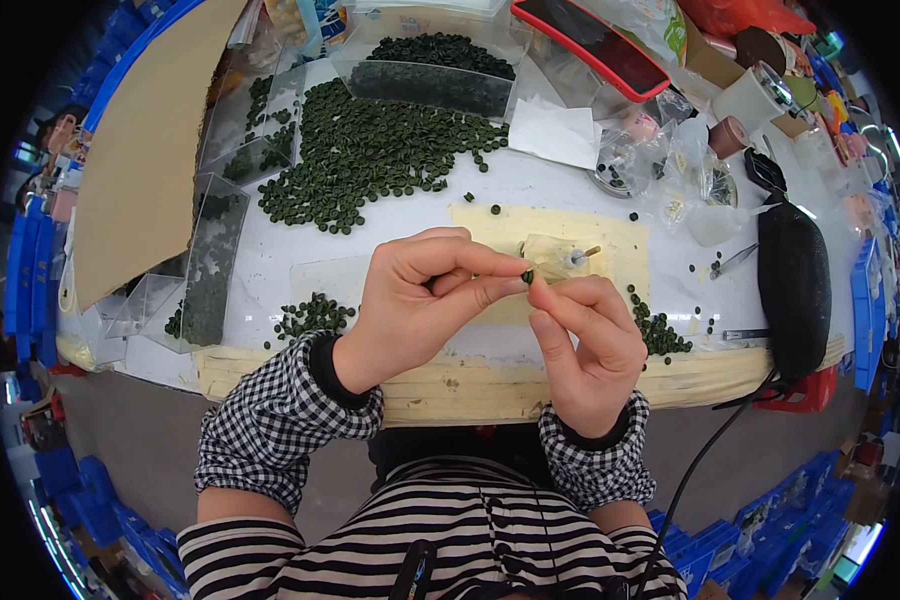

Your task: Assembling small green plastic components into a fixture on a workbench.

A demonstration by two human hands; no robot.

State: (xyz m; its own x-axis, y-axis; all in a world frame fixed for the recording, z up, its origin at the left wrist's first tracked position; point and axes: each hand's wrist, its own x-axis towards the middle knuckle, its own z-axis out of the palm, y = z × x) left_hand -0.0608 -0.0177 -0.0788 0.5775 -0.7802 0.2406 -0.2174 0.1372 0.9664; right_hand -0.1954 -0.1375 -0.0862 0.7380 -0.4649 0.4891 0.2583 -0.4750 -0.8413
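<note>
Over the front of the work table, both hands meet at a small dark green round piece [527, 277]. My left hand [415, 300] pinches it between thumb and index fingertip. The curled fingers of my right hand [595, 350] come up to it from the other side, the index fingertip touching it; whatever else they grip is hidden. Just behind the fingertips, a small fixture with a thin metal pin [591, 252] stands on a yellow taped pad [625, 240]. Similar green pieces lie in a small heap [315, 314] beside my left wrist and another [662, 335] right of my right hand.
A large heap of green pieces [370, 150] spreads before a clear bin [430, 90]. Cardboard [145, 150] and clear trays [210, 270] stand at left. A red-cased phone [595, 45], white paper [555, 132], tweezers [735, 260] and a black cushion-like object [795, 290] lie right.
</note>
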